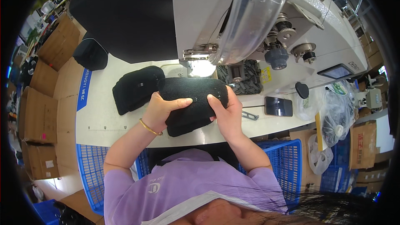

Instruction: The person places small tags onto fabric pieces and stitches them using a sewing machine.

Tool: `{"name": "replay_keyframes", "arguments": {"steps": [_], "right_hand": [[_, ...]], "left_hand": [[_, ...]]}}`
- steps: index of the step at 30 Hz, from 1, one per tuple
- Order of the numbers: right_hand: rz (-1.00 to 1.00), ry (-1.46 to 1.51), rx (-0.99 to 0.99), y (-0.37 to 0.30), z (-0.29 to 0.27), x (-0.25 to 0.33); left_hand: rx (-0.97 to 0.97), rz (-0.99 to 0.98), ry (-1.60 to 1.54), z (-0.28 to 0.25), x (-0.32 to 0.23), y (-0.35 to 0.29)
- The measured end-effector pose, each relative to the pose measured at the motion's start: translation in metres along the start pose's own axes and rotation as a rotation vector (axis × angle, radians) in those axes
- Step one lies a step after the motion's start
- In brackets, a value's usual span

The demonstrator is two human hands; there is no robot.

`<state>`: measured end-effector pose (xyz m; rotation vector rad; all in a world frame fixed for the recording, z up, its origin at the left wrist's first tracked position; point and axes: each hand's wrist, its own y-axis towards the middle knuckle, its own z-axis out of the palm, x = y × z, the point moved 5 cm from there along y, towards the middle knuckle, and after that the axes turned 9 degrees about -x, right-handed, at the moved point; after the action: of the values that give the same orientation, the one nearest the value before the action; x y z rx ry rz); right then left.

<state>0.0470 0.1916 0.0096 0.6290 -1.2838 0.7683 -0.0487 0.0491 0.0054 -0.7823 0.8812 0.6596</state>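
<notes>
Between both hands I hold a black mesh fabric piece [193,89] with rounded ends, in front of the sewing machine's [333,25] lit needle area. My left hand [161,109] grips its left side, thumb lying across the mesh. On the right side, my right hand [227,112] pinches it with the thumb on top; the other fingers are mostly hidden behind it. Another black fabric part [187,127] shows beneath it; I cannot tell whether it is attached. Left of my hands, more black fabric pieces [137,89] lie on the white tabletop [108,120].
Behind my right hand, a recess holds small dark grey strips [252,84]. A phone [278,106] and clear plastic bags [337,112] lie to the right. Blue baskets [91,170] flank me below the table's front edge. Cardboard boxes [39,118] stand at left.
</notes>
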Motion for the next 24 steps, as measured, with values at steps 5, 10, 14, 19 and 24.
{"name": "replay_keyframes", "arguments": {"steps": [5, 10, 14, 19, 24], "right_hand": [[-0.097, 0.013, 0.0, 0.02, -0.001, 0.008], [-0.043, -0.041, -0.106, 0.055, 0.003, 0.014], [-0.138, 0.038, -0.118, 0.068, 0.0, 0.007], [-0.125, 0.044, -0.123, 0.067, 0.003, 0.013], [-0.125, 0.044, -0.117, 0.066, 0.004, 0.015]], "left_hand": [[-0.052, 0.024, 0.031, 0.007, -0.023, 0.011], [-0.077, 0.082, 0.043, 0.008, -0.041, 0.039], [-0.082, 0.164, 0.146, 0.006, -0.046, 0.048], [-0.106, 0.205, 0.232, 0.008, -0.049, 0.049], [-0.096, 0.208, 0.164, 0.009, -0.048, 0.051]]}}
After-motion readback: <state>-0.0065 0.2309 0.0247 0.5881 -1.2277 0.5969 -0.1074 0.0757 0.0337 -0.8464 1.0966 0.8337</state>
